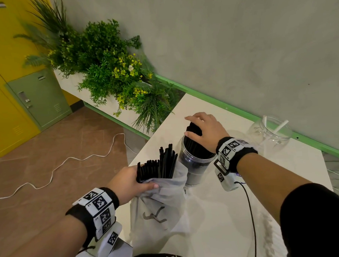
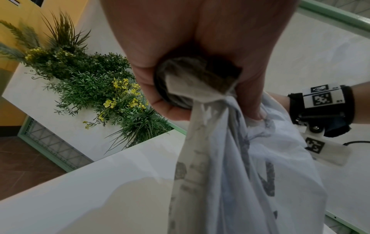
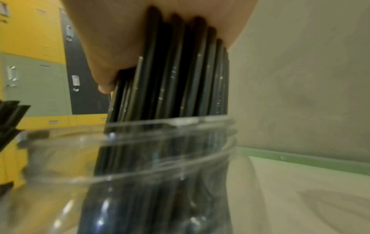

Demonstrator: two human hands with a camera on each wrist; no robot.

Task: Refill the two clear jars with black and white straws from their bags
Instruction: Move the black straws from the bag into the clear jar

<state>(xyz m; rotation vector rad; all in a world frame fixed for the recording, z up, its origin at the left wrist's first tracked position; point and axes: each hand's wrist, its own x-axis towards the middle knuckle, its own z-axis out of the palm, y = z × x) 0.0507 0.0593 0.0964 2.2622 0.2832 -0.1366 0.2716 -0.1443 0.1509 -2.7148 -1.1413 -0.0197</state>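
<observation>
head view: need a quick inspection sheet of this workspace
surface: white table
job's things: near jar packed with black straws; bag with spare straws sticking out; far jar holding two white straws
clutter: nothing seen
hands: left hand grips the bag neck; right hand grips the near jar's black straws
cables: white cord on the floor; black cable from the right wrist
surroundings: plants, yellow lockers, grey wall

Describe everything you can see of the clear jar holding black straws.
The clear jar is a see-through, plastic-looking cylinder with a threaded open neck, no lid. It stands upright on the white table, packed with black straws that rise above its rim. The right hand holds their tops. The bag stands close beside it; contact unclear.
</observation>
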